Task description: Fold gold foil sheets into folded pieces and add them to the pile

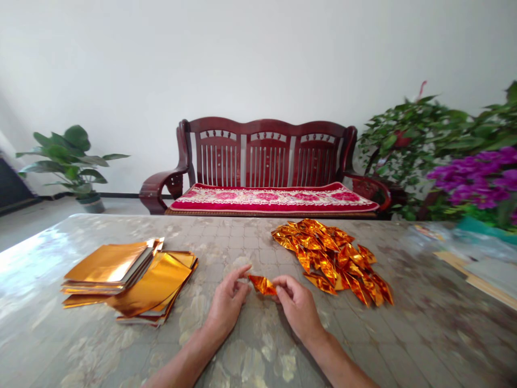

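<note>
A small folded piece of shiny gold foil paper (263, 285) is held just over the table in front of me. My right hand (298, 307) pinches its right end between thumb and fingers. My left hand (226, 299) is beside the left tip, with the index finger stretched out and the thumb apart from it; whether it touches the foil I cannot tell. To the left lie stacked flat sheets of gold foil paper (109, 264), some fanned out at an angle. On the right is a heap of similar folded foil pieces (323, 248), pointed at their ends.
The table (250, 345) has a patterned, glossy cover. Clear plastic bags and cardboard (490, 275) lie at its right edge. Behind it stands a dark red wooden bench (266, 156) with a red and white cushion. A potted plant (76, 161) is at left, purple flowers (479, 175) at right.
</note>
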A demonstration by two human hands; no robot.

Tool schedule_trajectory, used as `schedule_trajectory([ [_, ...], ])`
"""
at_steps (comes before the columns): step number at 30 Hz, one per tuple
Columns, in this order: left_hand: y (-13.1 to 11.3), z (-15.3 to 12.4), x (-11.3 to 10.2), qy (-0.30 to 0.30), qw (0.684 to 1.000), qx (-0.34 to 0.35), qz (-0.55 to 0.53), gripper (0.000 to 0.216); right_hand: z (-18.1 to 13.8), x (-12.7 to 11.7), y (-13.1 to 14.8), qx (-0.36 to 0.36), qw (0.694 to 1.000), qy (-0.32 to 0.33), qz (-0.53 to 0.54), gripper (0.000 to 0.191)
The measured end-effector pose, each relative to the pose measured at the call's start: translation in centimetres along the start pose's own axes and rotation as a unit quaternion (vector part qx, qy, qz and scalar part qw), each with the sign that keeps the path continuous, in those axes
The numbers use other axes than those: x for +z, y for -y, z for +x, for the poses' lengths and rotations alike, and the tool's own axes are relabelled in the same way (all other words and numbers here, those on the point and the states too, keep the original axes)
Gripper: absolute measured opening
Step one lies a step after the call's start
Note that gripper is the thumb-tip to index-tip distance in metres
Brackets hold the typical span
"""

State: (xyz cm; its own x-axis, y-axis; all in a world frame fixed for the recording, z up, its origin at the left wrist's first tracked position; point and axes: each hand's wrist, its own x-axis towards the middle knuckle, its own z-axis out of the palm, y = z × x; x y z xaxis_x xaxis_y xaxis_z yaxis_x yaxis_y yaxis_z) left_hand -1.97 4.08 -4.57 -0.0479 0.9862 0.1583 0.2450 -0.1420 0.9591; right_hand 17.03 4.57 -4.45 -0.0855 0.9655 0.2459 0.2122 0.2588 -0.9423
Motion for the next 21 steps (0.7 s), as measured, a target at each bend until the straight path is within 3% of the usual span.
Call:
schedule_trajectory([
  [5,-0.1,-0.2,-0.8,0.012,0.984,0.147,0.099,0.035,0.0,0.1,0.0,0.001,1.0,0.006,0.014,0.016],
  [8,-0.1,-0.3,-1.1,0.036,0.973,0.193,0.125,0.03,0.0,0.1,0.0,0.001,1.0,0.004,0.024,0.017],
  [13,-0.1,-0.2,-1.0,0.035,0.97,0.202,0.128,0.026,-0.1,-0.5,0.3,-0.019,1.0,0.007,-0.022,0.017],
  [21,-0.4,-0.1,-1.0,0.011,0.978,0.168,0.122,0.018,0.1,-2.1,2.4,-0.163,0.977,0.103,-0.091,0.027],
])
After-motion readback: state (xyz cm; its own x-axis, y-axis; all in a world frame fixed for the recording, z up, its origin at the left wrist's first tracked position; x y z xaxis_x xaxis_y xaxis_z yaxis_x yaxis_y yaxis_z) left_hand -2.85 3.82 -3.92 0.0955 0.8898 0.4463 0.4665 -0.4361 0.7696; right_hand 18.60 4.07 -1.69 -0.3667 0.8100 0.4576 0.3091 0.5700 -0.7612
